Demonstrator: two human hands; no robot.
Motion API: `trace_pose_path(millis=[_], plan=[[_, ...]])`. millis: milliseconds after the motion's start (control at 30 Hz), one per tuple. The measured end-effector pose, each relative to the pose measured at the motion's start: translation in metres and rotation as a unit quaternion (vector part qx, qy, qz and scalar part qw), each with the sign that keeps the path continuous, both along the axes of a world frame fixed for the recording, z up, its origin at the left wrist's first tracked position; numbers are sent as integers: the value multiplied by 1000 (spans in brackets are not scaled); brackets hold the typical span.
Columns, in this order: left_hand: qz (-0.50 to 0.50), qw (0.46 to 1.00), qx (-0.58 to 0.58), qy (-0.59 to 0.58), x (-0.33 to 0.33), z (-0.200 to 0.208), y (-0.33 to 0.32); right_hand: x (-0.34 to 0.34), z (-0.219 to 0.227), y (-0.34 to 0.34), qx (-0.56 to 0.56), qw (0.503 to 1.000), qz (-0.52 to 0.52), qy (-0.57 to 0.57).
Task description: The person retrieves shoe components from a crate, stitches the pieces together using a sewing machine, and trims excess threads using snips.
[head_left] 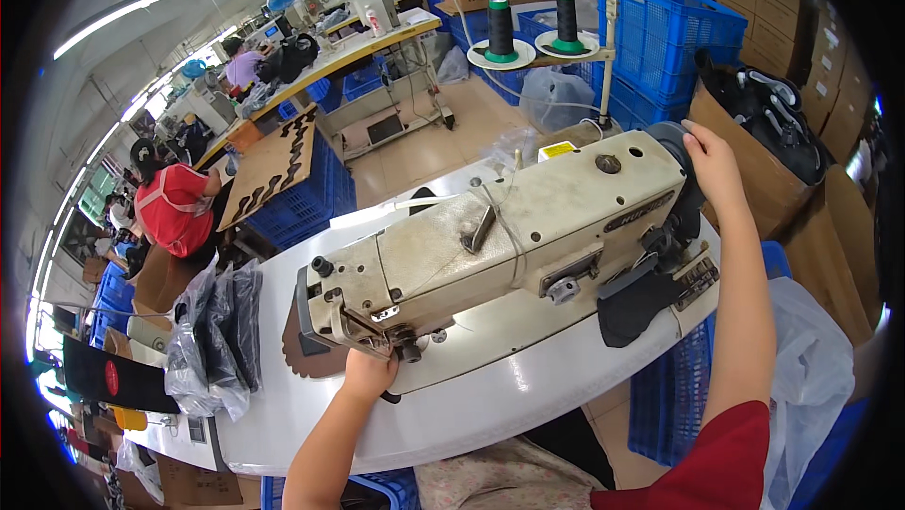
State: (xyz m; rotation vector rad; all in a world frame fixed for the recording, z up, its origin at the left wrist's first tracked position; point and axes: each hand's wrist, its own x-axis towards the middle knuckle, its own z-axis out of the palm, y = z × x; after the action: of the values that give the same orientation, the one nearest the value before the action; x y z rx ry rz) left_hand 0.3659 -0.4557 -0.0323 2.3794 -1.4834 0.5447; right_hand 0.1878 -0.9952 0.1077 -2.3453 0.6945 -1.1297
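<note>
A cream industrial sewing machine (452,260) stands across the white table in front of me. My right hand (714,163) is closed on the dark handwheel (675,138) at the machine's right end. My left hand (368,375) is at the needle end, below the head, with its fingers curled in and mostly hidden. What they hold, if anything, cannot be made out; a small dark bit shows below the hand. A brown flat piece (311,355) with a scalloped edge lies under the machine's left end. A black flat piece (633,310) rests by the machine's right base.
Plastic-wrapped dark pieces (217,336) lie at the table's left. Two black thread cones (501,31) stand behind the machine. Blue crates (665,39) and an open carton (754,152) of black items are at the right. A person in red (174,208) sits at far left.
</note>
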Motion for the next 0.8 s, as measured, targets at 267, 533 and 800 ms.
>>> trace_pose_path(millis=[267,533,800], plan=[[60,997,32,31,-2,-2,6,-25,-66,20,20,994,-14,-107],[22,994,89,60,8,10,9,-42,-38,23,143,977,61,-148],[37,990,136,9,48,-23,15,-140,-130,29,-118,957,68,257]])
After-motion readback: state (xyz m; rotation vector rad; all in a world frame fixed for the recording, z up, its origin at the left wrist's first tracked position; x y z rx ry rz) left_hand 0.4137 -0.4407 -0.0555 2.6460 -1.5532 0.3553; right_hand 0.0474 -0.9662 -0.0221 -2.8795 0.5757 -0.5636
